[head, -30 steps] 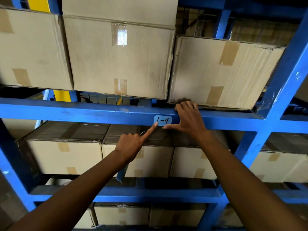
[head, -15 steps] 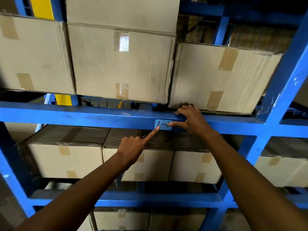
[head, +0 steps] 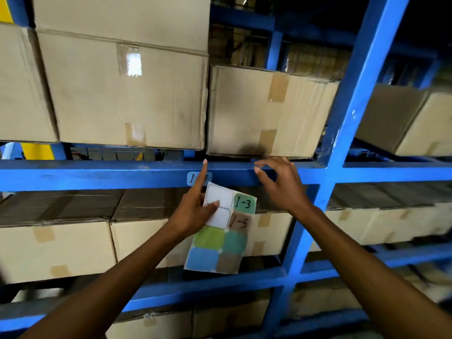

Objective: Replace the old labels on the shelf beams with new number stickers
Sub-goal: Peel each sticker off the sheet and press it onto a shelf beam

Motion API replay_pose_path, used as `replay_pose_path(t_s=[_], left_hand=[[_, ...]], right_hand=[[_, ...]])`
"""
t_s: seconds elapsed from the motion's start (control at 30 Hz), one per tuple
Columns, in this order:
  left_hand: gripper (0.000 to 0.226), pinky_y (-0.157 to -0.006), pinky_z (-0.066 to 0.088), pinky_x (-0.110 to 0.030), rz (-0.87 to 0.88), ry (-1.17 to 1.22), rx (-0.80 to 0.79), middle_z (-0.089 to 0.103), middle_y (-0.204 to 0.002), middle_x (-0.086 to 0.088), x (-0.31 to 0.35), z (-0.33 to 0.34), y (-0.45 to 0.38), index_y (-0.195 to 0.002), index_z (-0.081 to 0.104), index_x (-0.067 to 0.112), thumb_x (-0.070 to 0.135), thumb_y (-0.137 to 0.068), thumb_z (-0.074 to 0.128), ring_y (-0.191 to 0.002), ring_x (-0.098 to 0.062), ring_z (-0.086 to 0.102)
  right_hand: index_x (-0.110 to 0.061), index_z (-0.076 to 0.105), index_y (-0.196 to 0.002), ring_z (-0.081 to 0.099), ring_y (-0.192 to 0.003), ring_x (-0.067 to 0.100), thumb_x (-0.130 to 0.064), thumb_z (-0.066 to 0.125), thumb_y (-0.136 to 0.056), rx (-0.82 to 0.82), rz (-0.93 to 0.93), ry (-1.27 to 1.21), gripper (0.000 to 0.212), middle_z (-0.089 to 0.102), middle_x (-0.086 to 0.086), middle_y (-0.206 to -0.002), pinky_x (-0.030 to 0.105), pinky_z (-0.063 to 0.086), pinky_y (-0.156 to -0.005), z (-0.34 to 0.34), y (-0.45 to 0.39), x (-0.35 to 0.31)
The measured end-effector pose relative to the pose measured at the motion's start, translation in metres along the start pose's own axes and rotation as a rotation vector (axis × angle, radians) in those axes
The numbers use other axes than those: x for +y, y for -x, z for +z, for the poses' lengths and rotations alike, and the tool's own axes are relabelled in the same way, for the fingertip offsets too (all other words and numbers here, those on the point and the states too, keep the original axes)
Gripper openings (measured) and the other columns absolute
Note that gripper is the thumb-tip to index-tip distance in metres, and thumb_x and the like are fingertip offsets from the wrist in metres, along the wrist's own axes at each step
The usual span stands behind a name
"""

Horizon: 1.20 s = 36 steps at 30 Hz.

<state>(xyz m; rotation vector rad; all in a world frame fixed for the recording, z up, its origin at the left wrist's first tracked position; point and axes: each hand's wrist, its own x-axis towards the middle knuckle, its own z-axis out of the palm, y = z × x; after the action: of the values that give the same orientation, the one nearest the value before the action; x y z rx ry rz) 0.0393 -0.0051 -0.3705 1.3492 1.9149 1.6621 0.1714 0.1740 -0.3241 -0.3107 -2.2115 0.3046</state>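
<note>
A blue number sticker [head: 191, 178] sits on the front of the blue shelf beam [head: 97, 174]; my left index finger lies across it and hides most of its writing. My left hand [head: 195, 209] holds a sticker sheet [head: 220, 231] with thumb and lower fingers. The sheet shows two blank white spots, a green "1-3", a brown "1-5" and several coloured stickers below. My right hand [head: 281, 184] hovers just right of the sticker, fingers spread and curled, with nothing in it and its fingertips near the beam.
Large taped cardboard boxes [head: 127, 94] stand on the beam, their bottom edges just above the hands. More boxes [head: 61, 241] fill the shelf below. A blue upright post [head: 342, 133] rises to the right of my right hand, with further boxes beyond it.
My right hand has come off the sticker and drawn away to the right. My left index finger has slid up over the sticker. The sticker sheet now shows in my left hand.
</note>
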Motion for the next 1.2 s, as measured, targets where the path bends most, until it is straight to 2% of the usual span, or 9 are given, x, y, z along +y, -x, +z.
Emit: replay_pose_path(t_s=[0.13,0.27,0.4,0.57,0.73,0.83,0.9,1.07,1.2], left_hand=[[0.095,-0.06,0.059,-0.026,-0.058,0.159,0.001,0.07,-0.096,-0.006,0.031,0.034,-0.01,-0.143,-0.005,0.051,0.01,-0.088,0.061,-0.076,-0.016,0.072],[0.094,-0.053,0.055,-0.02,0.003,0.266,-0.025,0.073,-0.086,0.003,0.061,0.069,-0.024,-0.144,-0.001,0.049,0.007,-0.088,0.061,-0.073,-0.013,0.073],[0.092,-0.067,0.061,-0.037,0.072,0.389,-0.076,0.073,-0.1,-0.009,0.092,0.111,-0.039,-0.143,0.0,0.052,0.005,-0.089,0.058,-0.081,-0.024,0.074],[0.09,-0.058,0.059,-0.026,0.186,0.397,-0.033,0.069,-0.103,-0.001,0.127,0.179,-0.062,-0.14,0.003,0.055,0.001,-0.089,0.055,-0.081,-0.017,0.074],[0.086,-0.063,0.057,-0.017,0.266,0.232,0.131,0.065,-0.109,0.003,0.155,0.23,-0.086,-0.128,0.008,0.063,0.002,-0.09,0.056,-0.084,-0.003,0.07],[0.09,-0.081,0.055,-0.024,0.318,-0.06,0.257,0.063,-0.117,0.003,0.171,0.25,-0.104,-0.129,0.002,0.064,0.009,-0.089,0.061,-0.095,-0.008,0.067],[0.095,-0.079,0.049,-0.015,0.386,-0.232,0.3,0.064,-0.109,0.008,0.18,0.257,-0.113,-0.133,0.0,0.059,0.009,-0.086,0.065,-0.087,-0.002,0.065],[0.099,-0.066,0.042,-0.001,0.466,-0.389,0.335,0.064,-0.092,0.012,0.199,0.262,-0.135,-0.136,-0.004,0.058,0.004,-0.085,0.061,-0.067,0.008,0.059],[0.092,-0.057,0.044,-0.003,0.463,-0.319,0.404,0.065,-0.081,0.009,0.209,0.256,-0.143,-0.145,0.007,0.045,0.004,-0.085,0.062,-0.066,0.004,0.063]], right_hand=[[-0.013,0.07,-0.091,0.062,-0.094,0.023,-0.013,0.062,-0.085,0.098,0.079,-0.014,0.01,0.071,0.0,-0.094,0.039,0.048,-0.085,-0.049,0.025,0.02],[-0.014,0.07,-0.098,0.059,-0.094,0.019,-0.022,0.064,-0.085,0.136,0.13,0.0,0.016,0.069,0.001,-0.095,0.033,0.045,-0.085,-0.088,0.042,0.043],[-0.013,0.069,-0.103,0.056,-0.095,0.02,-0.026,0.061,-0.087,0.188,0.136,0.021,0.022,0.069,0.004,-0.101,0.043,0.048,-0.084,-0.114,0.046,0.068],[-0.013,0.07,-0.097,0.058,-0.099,0.019,-0.02,0.065,-0.084,0.251,0.154,-0.069,0.016,0.065,-0.001,-0.1,0.035,0.048,-0.088,-0.155,0.033,0.121],[-0.015,0.068,-0.082,0.058,-0.096,0.017,-0.014,0.069,-0.08,0.295,0.156,-0.258,0.002,0.064,-0.001,-0.094,0.033,0.049,-0.085,-0.192,0.01,0.164],[-0.012,0.067,-0.079,0.055,-0.093,0.014,-0.012,0.069,-0.08,0.29,0.125,-0.254,0.002,0.062,-0.001,-0.092,0.038,0.047,-0.086,-0.211,-0.007,0.18],[-0.011,0.068,-0.081,0.052,-0.091,0.012,-0.013,0.068,-0.08,0.26,0.099,-0.195,0.002,0.059,0.0,-0.091,0.04,0.045,-0.086,-0.215,-0.015,0.183],[-0.015,0.068,-0.086,0.044,-0.091,0.014,-0.018,0.064,-0.082,0.281,0.014,0.002,0.006,0.054,0.002,-0.094,0.014,0.029,-0.074,-0.229,-0.039,0.175],[-0.015,0.061,-0.085,0.056,-0.091,0.02,-0.013,0.058,-0.085,0.175,-0.031,-0.095,0.004,0.064,0.004,-0.095,0.044,0.05,-0.076,-0.237,-0.049,0.161]])
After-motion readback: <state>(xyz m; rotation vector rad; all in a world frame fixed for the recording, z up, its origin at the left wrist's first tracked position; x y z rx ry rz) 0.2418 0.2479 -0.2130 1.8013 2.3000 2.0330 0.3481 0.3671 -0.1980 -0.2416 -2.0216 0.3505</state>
